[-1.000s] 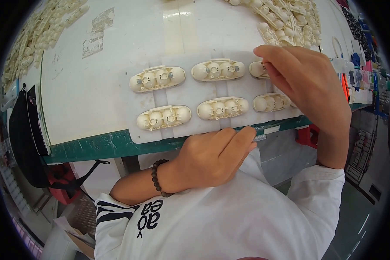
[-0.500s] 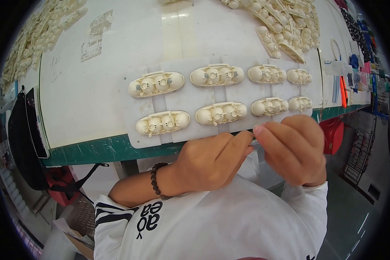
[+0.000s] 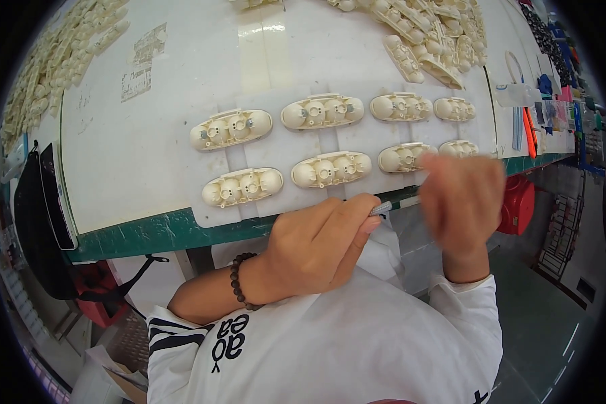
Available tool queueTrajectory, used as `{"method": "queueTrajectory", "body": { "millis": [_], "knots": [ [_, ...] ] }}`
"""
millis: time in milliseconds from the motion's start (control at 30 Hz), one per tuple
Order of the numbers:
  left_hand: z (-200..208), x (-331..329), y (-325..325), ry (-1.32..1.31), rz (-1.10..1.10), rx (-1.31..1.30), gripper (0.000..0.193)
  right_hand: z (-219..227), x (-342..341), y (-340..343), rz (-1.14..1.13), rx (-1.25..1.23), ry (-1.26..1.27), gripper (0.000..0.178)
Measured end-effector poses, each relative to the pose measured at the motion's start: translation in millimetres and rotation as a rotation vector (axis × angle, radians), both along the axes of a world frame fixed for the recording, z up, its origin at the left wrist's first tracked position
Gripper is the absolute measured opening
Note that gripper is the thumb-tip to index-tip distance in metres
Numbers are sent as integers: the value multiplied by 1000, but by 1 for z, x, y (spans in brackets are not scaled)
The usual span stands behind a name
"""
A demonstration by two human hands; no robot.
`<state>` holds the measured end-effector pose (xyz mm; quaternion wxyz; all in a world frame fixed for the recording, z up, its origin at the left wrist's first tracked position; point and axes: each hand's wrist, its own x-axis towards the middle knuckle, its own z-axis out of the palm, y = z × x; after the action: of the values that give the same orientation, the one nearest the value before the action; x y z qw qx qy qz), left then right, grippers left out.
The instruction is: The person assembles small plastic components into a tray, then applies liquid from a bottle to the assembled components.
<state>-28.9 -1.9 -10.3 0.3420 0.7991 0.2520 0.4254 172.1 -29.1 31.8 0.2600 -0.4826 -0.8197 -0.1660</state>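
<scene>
Several cream plastic shells lie in two rows on a white sheet (image 3: 283, 145) near the table's front edge, among them a near-left shell (image 3: 242, 186) and a near-middle shell (image 3: 330, 169). My left hand (image 3: 316, 249) rests against the green table edge just below the sheet. It is closed around a thin grey tool (image 3: 382, 209) whose tip pokes out to the right. My right hand (image 3: 461, 202) is blurred by motion. It hovers beside the tool tip, just in front of the rightmost near shell (image 3: 459, 148). Whether it holds anything is unclear.
Heaps of similar cream parts lie at the far right (image 3: 438, 40) and far left (image 3: 40, 81) of the white table (image 3: 155, 232). A black bag (image 3: 37, 222) hangs at the left edge. A red container (image 3: 518, 205) sits below the table on the right, and an orange tool (image 3: 530, 131) lies above it.
My right hand left the right-hand shells, came down to meet my left hand at the table edge, and now swings up and to the right, blurred. My left hand stayed put.
</scene>
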Motion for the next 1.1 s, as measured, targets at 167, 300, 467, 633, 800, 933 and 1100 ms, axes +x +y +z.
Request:
{"method": "queueTrajectory", "body": {
  "millis": [167,300,467,633,800,933,1100],
  "knots": [
    [-1,0,0,11,-6,-6,13,3,23,31,-198,-64,43,28],
    [-4,0,0,11,-9,13,18,2,25,35,-179,-168,17,32],
    [-5,2,0,-15,-23,41,25,18,4,2,-240,-201,122,41],
    [-3,2,1,63,1,87,24,7,-16,-10,111,-209,77,45],
    [-4,3,0,54,24,94,23,0,-18,-12,119,-114,44,43],
    [-2,4,2,60,-1,82,22,-9,-17,-13,82,-4,57,38],
    [-3,1,0,72,-1,82,22,-3,12,-2,-160,-12,130,30]
  ]
}}
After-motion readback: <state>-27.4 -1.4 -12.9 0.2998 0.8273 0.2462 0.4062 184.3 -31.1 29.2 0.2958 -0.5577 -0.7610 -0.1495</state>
